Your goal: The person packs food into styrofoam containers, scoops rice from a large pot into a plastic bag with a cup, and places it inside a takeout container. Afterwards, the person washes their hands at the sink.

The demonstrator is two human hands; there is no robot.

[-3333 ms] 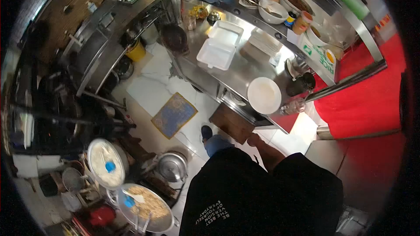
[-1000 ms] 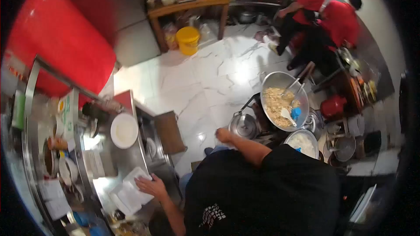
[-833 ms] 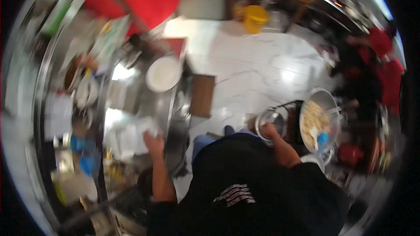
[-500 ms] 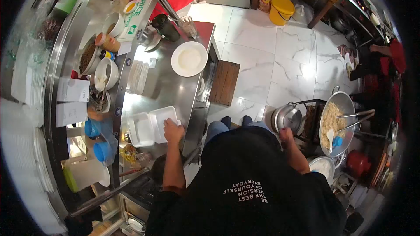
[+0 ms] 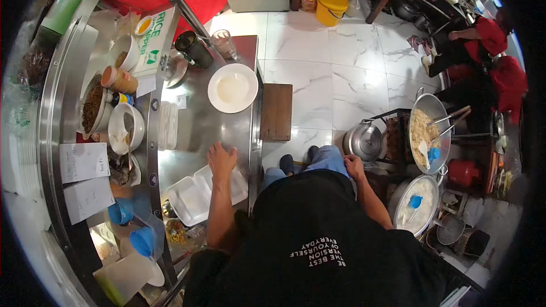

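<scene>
My left hand is open over the steel counter, fingers spread and nothing held. Just below it lies a white foam takeout container with its lid folded back; my forearm covers part of it. The inside that shows is bare. Farther up the counter is a white plate with a pale smear in its middle. My right hand hangs beside my thigh, its fingers loosely curled, and I see nothing in it. A lidded metal pot stands near that hand.
On my right are a wok of fried rice with tongs and a pot of white rice. A wooden stool stands by the counter. Bowls and jars line the left shelf. Two people in red work at the far right.
My left hand has come off the foam container's lid, moved farther up the counter and spread its fingers. The view has shifted, bringing the people at the right into sight.
</scene>
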